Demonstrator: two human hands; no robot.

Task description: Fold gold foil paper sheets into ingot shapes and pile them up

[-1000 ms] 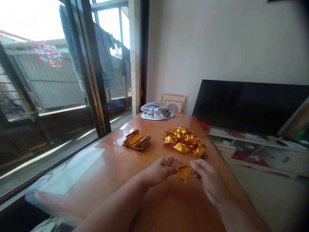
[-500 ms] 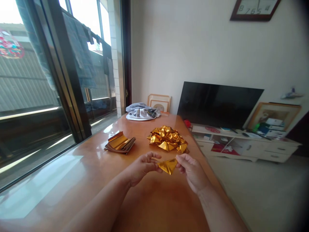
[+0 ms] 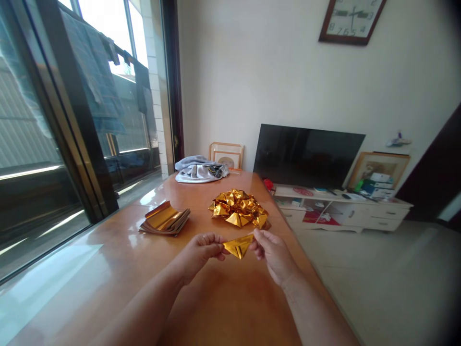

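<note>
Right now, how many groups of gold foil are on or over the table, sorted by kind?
Folded gold foil piece held between left hand and right hand: 1
Heap of folded gold foil shapes: 1
Stack of flat gold foil sheets: 1
Total: 3

Bright daylight from the window [image 3: 108, 57] on the left. White glare on the shiny table [image 3: 118, 230] near the glass. Sparkly shine on the gold foil pile [image 3: 239, 207]. Dark, rounded corners at the right edge. Bent, stretched lines at the sides. Mostly sharp.
</note>
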